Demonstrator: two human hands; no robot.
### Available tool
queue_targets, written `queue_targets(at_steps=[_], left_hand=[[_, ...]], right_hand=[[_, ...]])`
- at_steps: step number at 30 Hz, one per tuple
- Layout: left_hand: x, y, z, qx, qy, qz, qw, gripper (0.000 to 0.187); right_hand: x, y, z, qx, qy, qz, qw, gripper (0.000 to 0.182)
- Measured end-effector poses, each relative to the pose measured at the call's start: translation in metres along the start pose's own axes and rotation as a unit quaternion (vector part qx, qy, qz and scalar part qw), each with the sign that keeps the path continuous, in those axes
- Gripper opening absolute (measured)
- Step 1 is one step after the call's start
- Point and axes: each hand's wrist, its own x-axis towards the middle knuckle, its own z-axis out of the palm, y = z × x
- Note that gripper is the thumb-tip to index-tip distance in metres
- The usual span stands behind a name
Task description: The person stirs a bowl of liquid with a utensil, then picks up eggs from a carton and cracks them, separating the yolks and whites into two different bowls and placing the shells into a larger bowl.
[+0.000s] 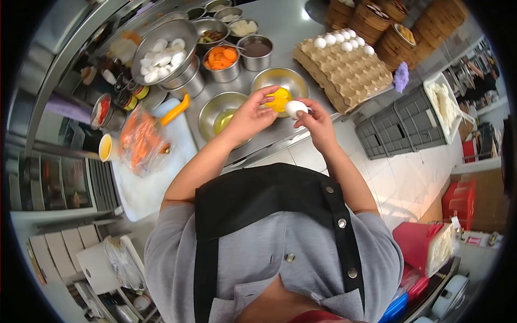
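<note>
A whole white egg [296, 109] is pinched in the fingers of my right hand [318, 123], at the near edge of a steel bowl [298, 83]. Bright yellow egg yolks [279, 100] lie in that bowl. My left hand [252, 114] is open with its fingers apart, beside the yolks and above the gap between two bowls. Under its wrist sits a second steel bowl [210, 110] with clear, pale yellow egg white [222, 120]. Part of this bowl is hidden by my left forearm.
Stacked egg trays [344, 67] with several eggs stand at the back right, near bamboo steamers [383, 40]. A colander [141, 54] of white eggshells, a pot of carrot slices [222, 57] and a white cutting board [141, 189] are leftward. A grey crate [396, 129] stands right.
</note>
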Motion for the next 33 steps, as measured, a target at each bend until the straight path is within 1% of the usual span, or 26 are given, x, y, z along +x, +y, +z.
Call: queue_targets(at_steps=[1, 2, 3, 5, 6, 7, 8, 9, 10, 12, 14, 16, 17, 18, 20, 22, 25, 26, 28, 29, 30, 31, 33], left_hand=[[-0.005, 0.005, -0.001, -0.011, -0.018, 0.012, 1.000, 0.050], [-0.009, 0.010, -0.007, -0.081, -0.069, -0.028, 0.994, 0.052], [-0.014, 0.011, -0.014, -0.076, -0.055, -0.025, 0.995, 0.052], [-0.025, 0.006, -0.030, -0.033, -0.017, -0.098, 0.994, 0.050], [-0.031, 0.005, -0.036, -0.059, 0.017, -0.082, 0.995, 0.048], [-0.038, 0.005, -0.041, -0.056, 0.029, -0.079, 0.995, 0.048], [-0.045, 0.005, -0.044, -0.093, 0.079, -0.103, 0.987, 0.047], [-0.051, 0.004, -0.048, -0.131, 0.129, -0.126, 0.975, 0.046], [-0.056, 0.003, -0.051, -0.130, 0.138, -0.125, 0.974, 0.046], [-0.064, -0.002, -0.055, -0.166, 0.167, -0.093, 0.967, 0.046], [-0.068, -0.006, -0.056, -0.156, 0.189, -0.083, 0.966, 0.046], [-0.070, -0.010, -0.057, -0.145, 0.208, -0.074, 0.964, 0.046], [-0.071, -0.012, -0.058, -0.108, 0.224, -0.074, 0.966, 0.045], [-0.071, -0.014, -0.059, -0.071, 0.237, -0.075, 0.966, 0.045], [-0.070, -0.018, -0.059, -0.057, 0.249, -0.076, 0.964, 0.045], [-0.067, -0.022, -0.060, -0.044, 0.256, -0.078, 0.962, 0.045], [-0.062, -0.024, -0.061, -0.034, 0.267, -0.083, 0.960, 0.043], [-0.060, -0.024, -0.060, -0.053, 0.278, -0.080, 0.956, 0.043], [-0.057, -0.021, -0.060, -0.070, 0.286, -0.078, 0.953, 0.044], [-0.054, -0.018, -0.061, -0.109, 0.276, -0.107, 0.949, 0.041], [-0.052, -0.016, -0.062, -0.147, 0.266, -0.137, 0.943, 0.038], [-0.049, -0.016, -0.063, -0.145, 0.265, -0.138, 0.943, 0.038], [-0.047, -0.016, -0.065, -0.181, 0.252, -0.153, 0.938, 0.034]], right_hand=[[0.002, -0.010, 0.015, 0.049, -0.077, 0.066, 0.994, 0.035], [0.006, -0.014, 0.030, 0.075, -0.090, 0.104, 0.988, 0.034], [0.011, -0.013, 0.044, 0.076, -0.104, 0.107, 0.986, 0.034], [0.022, -0.010, 0.068, 0.061, -0.087, 0.146, 0.984, 0.030], [0.027, -0.004, 0.075, 0.034, -0.092, 0.156, 0.983, 0.030], [0.031, 0.001, 0.080, 0.034, -0.105, 0.158, 0.981, 0.030], [0.034, 0.005, 0.085, -0.103, -0.129, 0.069, 0.984, 0.032], [0.037, 0.009, 0.090, -0.235, -0.149, -0.024, 0.960, 0.034], [0.034, 0.012, 0.097, -0.216, -0.147, -0.085, 0.961, 0.036], [0.034, 0.020, 0.110, -0.201, -0.177, -0.090, 0.959, 0.035], [0.034, 0.028, 0.118, -0.187, -0.204, -0.095, 0.956, 0.035], [0.035, 0.033, 0.125, -0.165, -0.193, -0.066, 0.965, 0.037], [0.035, 0.034, 0.127, -0.164, -0.197, -0.066, 0.964, 0.037], [0.036, 0.034, 0.129, -0.174, -0.195, -0.076, 0.962, 0.037], [0.037, 0.035, 0.130, -0.183, -0.192, -0.086, 0.960, 0.037], [0.040, 0.038, 0.130, -0.223, -0.184, -0.106, 0.951, 0.036], [0.045, 0.044, 0.130, -0.208, -0.177, -0.093, 0.957, 0.039], [0.046, 0.044, 0.131, -0.208, -0.174, -0.094, 0.958, 0.039], [0.045, 0.038, 0.133, -0.261, -0.172, -0.124, 0.942, 0.040], [0.045, 0.035, 0.134, -0.260, -0.169, -0.125, 0.942, 0.040], [0.044, 0.031, 0.136, -0.303, -0.171, -0.151, 0.925, 0.040], [0.043, 0.029, 0.136, -0.345, -0.174, -0.176, 0.906, 0.040], [0.043, 0.024, 0.138, -0.351, -0.175, -0.172, 0.904, 0.040]])
